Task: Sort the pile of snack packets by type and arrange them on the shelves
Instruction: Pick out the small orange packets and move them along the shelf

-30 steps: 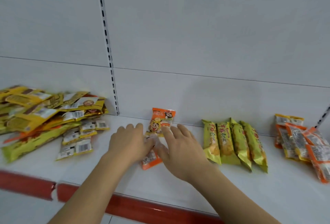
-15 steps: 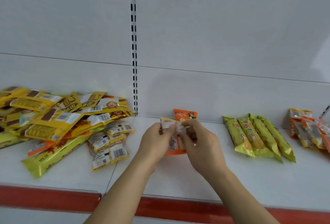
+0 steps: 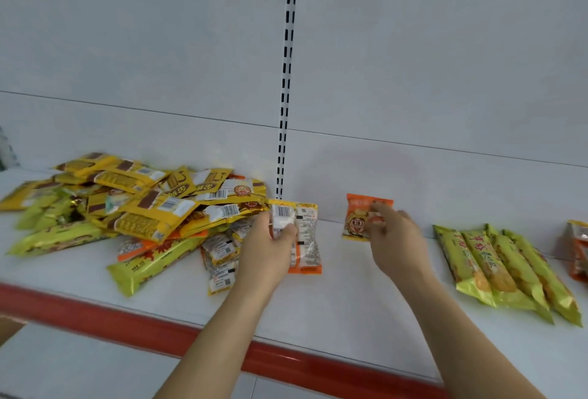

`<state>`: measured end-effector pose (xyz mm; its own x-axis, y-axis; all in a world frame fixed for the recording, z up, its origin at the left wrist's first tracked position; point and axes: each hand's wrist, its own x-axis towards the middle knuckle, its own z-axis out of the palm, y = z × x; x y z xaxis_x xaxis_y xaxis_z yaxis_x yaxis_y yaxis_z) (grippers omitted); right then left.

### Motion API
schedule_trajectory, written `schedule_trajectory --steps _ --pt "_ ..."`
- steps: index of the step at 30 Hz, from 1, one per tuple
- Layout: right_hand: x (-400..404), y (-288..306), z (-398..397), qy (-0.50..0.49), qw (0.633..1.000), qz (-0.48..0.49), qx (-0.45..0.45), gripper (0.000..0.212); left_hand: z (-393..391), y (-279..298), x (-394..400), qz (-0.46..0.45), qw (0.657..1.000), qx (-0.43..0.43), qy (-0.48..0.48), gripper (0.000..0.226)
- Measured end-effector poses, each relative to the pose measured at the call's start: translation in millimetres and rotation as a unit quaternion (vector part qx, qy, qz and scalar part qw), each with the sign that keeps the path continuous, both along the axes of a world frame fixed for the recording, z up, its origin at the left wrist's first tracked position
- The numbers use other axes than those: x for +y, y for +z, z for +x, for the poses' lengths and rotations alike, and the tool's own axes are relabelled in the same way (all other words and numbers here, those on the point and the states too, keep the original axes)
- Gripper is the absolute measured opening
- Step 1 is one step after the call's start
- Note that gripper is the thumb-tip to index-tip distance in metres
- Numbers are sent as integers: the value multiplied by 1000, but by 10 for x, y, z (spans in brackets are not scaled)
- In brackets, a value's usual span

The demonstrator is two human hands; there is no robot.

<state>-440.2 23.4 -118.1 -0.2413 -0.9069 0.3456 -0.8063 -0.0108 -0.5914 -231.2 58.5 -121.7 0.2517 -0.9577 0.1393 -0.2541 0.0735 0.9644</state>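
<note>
A mixed pile of yellow, green and orange snack packets (image 3: pixel 143 207) lies on the left of the white shelf (image 3: pixel 350 297). My left hand (image 3: pixel 270 246) grips small orange-and-yellow packets (image 3: pixel 307 239), barcode side towards me, just right of the pile. My right hand (image 3: pixel 394 239) touches the right edge of an orange packet with a cartoon face (image 3: pixel 359 217) that stands against the back wall. Whether its fingers grip the packet is unclear.
A row of green-yellow long packets (image 3: pixel 509 268) lies on the right of the shelf. More orange packets (image 3: pixel 577 249) sit at the far right edge. A red strip (image 3: pixel 127 319) runs along the shelf front. A slotted upright (image 3: pixel 286 80) divides the back wall.
Both hands lifted small packets from the shelf, then separated. My left hand now keeps the packets near the pile; my right hand reached to the standing orange packet. The view panned left.
</note>
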Motion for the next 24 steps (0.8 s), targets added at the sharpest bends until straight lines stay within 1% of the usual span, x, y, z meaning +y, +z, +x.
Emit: schedule_trajectory --steps 2,3,4,5,6,8,9,10,12,13,14,15,16,17,19,21,23,24 --pt "209 79 106 36 987 -107 -111 34 19 25 12 -13 999 0 31 13" --pt "327 112 198 73 975 -137 -156 32 14 43 25 -22 999 3 45 14" --pt "436 126 309 121 965 -147 -179 32 10 51 39 -25 998 9 50 13" --pt "527 107 431 172 959 -143 -175 34 -2 70 75 -29 998 25 43 13" --pt "596 64 550 217 954 -133 -158 38 -15 89 125 -28 998 51 28 19" --pt "667 -36 740 276 944 -132 -121 41 -19 111 249 -23 995 95 -10 37" --pt "677 -72 805 292 939 -146 -108 39 5 108 299 -31 995 95 -14 40" --pt "681 -86 856 303 934 -154 -114 37 58 96 330 -43 996 81 -2 36" --pt "660 -81 913 288 935 -131 -163 33 239 85 385 -60 996 48 47 25" --pt "633 -79 936 261 943 -106 -176 32 351 93 413 -65 994 40 72 22" --pt "595 -81 966 230 957 -68 -161 32 473 91 428 -68 993 36 93 21" --pt "560 -89 1010 206 972 -19 -112 32 585 100 451 -70 991 33 105 20" --pt "538 -101 1081 194 979 31 -54 35 699 100 470 -71 991 27 114 21" --pt "533 -107 1179 187 980 74 -6 39 806 101 486 -71 990 20 119 21" --pt "527 -123 1416 171 977 122 43 49 999 73 485 -70 989 -1 128 23" --pt "485 -120 1642 145 977 143 70 50 1156 37 470 -59 990 -24 124 25" --pt "450 -84 1789 132 975 175 44 39 1264 5 475 -46 993 -42 99 24" --pt "441 -57 1821 124 975 184 27 37 1305 -16 479 -44 994 -51 83 22"
